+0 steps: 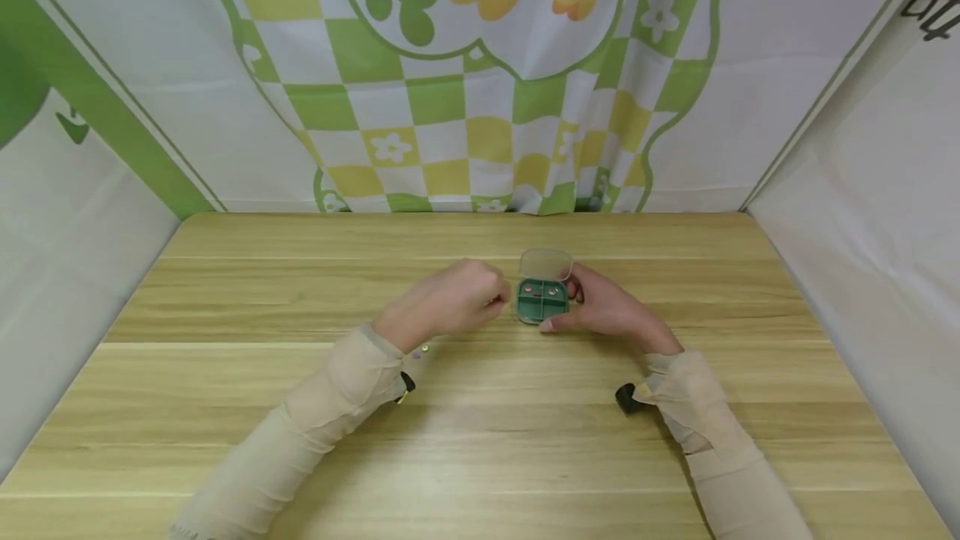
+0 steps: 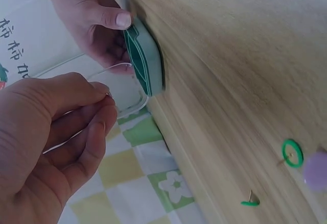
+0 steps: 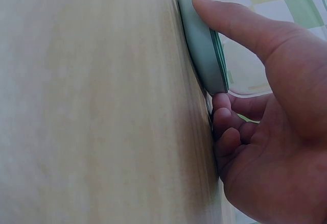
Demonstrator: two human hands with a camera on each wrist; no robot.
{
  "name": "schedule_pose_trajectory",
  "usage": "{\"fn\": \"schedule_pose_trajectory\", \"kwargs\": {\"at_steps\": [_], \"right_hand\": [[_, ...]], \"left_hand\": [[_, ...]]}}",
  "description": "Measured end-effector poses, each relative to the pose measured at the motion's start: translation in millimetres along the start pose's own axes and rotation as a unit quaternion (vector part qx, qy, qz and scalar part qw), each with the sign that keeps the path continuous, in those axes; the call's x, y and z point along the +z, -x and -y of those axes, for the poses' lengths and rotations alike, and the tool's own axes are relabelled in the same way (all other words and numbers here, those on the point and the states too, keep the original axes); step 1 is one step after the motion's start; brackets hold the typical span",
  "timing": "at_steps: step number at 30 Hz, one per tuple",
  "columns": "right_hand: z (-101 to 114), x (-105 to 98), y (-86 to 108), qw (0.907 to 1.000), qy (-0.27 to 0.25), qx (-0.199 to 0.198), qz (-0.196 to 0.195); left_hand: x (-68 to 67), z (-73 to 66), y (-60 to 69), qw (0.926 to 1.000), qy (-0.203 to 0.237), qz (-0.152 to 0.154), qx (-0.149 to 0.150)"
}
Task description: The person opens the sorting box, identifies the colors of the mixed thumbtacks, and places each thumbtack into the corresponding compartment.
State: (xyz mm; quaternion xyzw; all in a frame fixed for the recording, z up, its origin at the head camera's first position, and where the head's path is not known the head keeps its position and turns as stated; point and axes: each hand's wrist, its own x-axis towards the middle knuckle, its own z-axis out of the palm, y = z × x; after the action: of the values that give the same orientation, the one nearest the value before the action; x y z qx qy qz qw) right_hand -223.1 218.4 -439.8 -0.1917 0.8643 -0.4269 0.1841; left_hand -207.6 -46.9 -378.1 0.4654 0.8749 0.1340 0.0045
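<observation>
One wood-grain table (image 1: 487,440) is carrying everything. The right hand (image 1: 611,302) is gripping a green box (image 1: 555,307), its fingers clamping the right side; the left hand (image 1: 457,298) is hovering just beside it, fingertips pressing together, on what I cannot tell. The box is resting on the table, clear lid (image 1: 546,263) standing open, reddish pieces (image 1: 528,290) lying in its far compartments. Near the left wrist, two green-edged thumbtacks (image 2: 250,203) are lying.
</observation>
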Motion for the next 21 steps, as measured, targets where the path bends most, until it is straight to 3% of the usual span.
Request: {"fn": "schedule_pose_trajectory", "kwargs": {"at_steps": [9,16,21], "right_hand": [[0,-1,0.0,0.9999,-0.007,-0.010,0.008],[1,-2,1.0,0.9998,-0.002,-0.020,0.008],[2,-2,0.8,0.9997,0.018,-0.014,0.004]], "left_hand": [[7.7,-1.6,-20.6,0.9995,-0.023,-0.020,0.009],[13.5,-7.2,-38.1,0.9993,-0.034,-0.014,-0.007],[18.9,-8.4,-49.1,0.9990,-0.035,-0.027,0.007]]}}
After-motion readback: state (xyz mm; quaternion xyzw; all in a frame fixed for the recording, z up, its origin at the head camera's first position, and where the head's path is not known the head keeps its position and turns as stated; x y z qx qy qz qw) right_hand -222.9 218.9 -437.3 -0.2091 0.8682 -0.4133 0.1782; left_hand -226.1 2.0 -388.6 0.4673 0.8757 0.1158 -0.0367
